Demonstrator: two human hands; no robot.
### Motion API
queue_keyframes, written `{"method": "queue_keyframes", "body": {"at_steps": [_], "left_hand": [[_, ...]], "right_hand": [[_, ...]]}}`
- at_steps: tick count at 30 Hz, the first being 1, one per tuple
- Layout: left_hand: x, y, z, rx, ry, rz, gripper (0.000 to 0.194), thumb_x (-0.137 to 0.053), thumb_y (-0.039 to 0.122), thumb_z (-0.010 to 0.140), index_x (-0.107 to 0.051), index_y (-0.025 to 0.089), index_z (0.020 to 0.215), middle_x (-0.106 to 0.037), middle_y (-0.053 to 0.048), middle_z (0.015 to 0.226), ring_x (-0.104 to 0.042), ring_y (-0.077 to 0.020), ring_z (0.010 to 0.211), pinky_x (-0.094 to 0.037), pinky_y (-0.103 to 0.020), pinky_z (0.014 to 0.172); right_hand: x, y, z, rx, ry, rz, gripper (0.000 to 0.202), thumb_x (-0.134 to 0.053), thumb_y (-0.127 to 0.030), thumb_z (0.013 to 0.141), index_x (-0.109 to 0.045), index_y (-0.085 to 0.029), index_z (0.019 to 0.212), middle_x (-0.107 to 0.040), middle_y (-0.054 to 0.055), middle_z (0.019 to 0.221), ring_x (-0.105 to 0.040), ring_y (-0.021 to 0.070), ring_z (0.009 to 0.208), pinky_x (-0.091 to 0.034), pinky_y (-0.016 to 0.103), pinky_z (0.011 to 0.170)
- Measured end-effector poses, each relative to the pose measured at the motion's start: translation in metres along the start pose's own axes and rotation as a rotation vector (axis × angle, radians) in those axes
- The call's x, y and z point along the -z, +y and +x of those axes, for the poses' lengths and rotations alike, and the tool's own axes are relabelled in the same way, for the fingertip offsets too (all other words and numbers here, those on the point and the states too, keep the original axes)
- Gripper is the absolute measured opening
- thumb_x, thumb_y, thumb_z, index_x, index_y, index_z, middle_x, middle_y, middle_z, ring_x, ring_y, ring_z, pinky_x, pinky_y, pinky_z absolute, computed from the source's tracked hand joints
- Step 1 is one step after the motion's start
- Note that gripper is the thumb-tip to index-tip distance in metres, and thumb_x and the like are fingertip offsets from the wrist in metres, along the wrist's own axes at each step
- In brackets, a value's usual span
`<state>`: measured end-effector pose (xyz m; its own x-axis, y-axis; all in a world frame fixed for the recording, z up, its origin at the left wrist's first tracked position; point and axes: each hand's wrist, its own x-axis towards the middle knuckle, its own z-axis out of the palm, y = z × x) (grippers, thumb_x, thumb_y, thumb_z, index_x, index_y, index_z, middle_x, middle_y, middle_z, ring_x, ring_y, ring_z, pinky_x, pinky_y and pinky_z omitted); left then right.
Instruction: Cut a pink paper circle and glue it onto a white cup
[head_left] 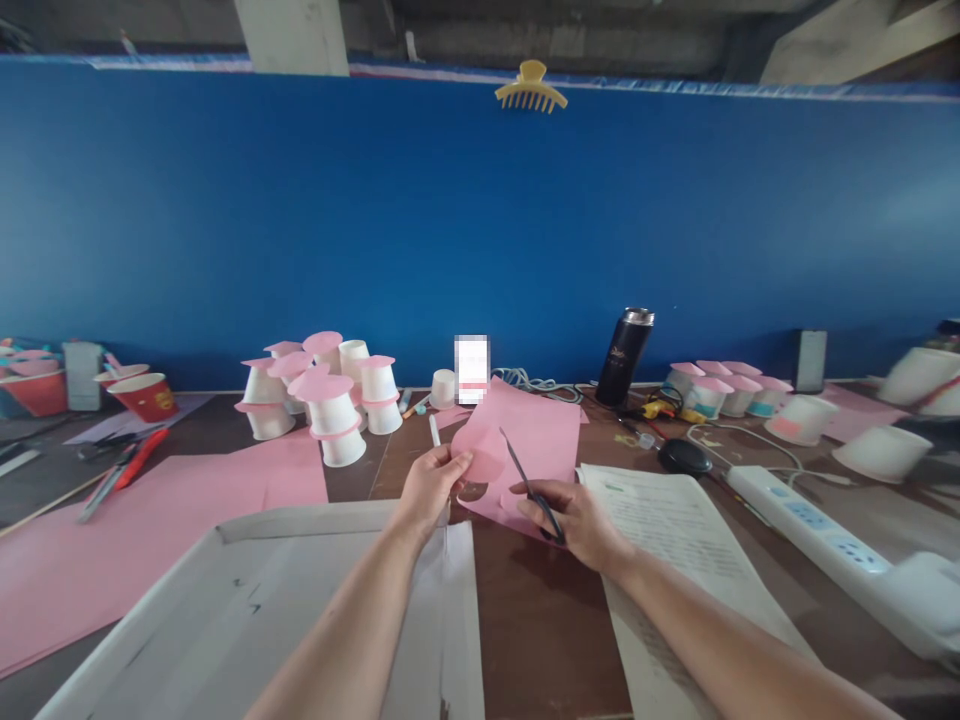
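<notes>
My left hand (433,487) pinches the edge of a rounded pink paper piece (481,452) between thumb and fingers. Dark-handled scissors (541,508) are gripped in my right hand (568,515), their blades pointing up and left by the piece's right edge. Behind and below the piece lies a larger pink paper sheet (551,430) with a curved cut along its lower left. Whether the piece is wholly separate from that sheet, I cannot tell.
Stacked white paper cups (343,448) with pink paper tops stand at the back left. A black bottle (626,355) is at the back right, near a power strip (814,530). Written pages (675,540) lie under my right arm, a utility knife (120,475) far left.
</notes>
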<state>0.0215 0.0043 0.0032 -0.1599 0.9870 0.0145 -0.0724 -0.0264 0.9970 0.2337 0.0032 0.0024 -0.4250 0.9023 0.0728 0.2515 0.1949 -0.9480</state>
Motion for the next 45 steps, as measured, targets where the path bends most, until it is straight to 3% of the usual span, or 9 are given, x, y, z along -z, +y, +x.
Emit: {"method": "queue_keyframes", "body": {"at_steps": [21,32,45], "left_hand": [[0.002,0.0,-0.002,-0.043,-0.016,0.067,0.037,-0.066,0.049,0.07,-0.068,0.015,0.083,-0.056,-0.001,0.064,-0.045,-0.0086,0.054,-0.034,-0.02,0.051],[0.001,0.004,-0.004,-0.03,-0.014,0.072,0.036,-0.066,0.049,0.069,-0.067,0.015,0.081,-0.057,0.0,0.064,-0.045,-0.0087,0.053,-0.035,-0.021,0.052],[0.0,0.006,-0.005,-0.034,-0.011,0.046,0.036,-0.068,0.05,0.067,-0.066,0.015,0.077,-0.057,0.0,0.062,-0.045,-0.0091,0.052,-0.034,-0.022,0.051]], "right_hand": [[-0.002,-0.01,-0.001,-0.038,0.025,0.017,0.055,-0.067,-0.058,0.068,-0.07,-0.011,0.097,-0.044,-0.003,0.054,-0.035,0.0077,0.049,-0.031,0.023,0.045],[-0.001,0.001,0.0,-0.013,0.021,0.002,0.053,-0.065,-0.056,0.072,-0.069,-0.012,0.1,-0.045,-0.003,0.055,-0.034,0.0074,0.049,-0.029,0.022,0.045],[-0.001,-0.006,-0.001,-0.012,0.021,-0.035,0.053,-0.064,-0.056,0.072,-0.069,-0.012,0.101,-0.046,-0.003,0.054,-0.036,0.0078,0.049,-0.029,0.021,0.043]]}}
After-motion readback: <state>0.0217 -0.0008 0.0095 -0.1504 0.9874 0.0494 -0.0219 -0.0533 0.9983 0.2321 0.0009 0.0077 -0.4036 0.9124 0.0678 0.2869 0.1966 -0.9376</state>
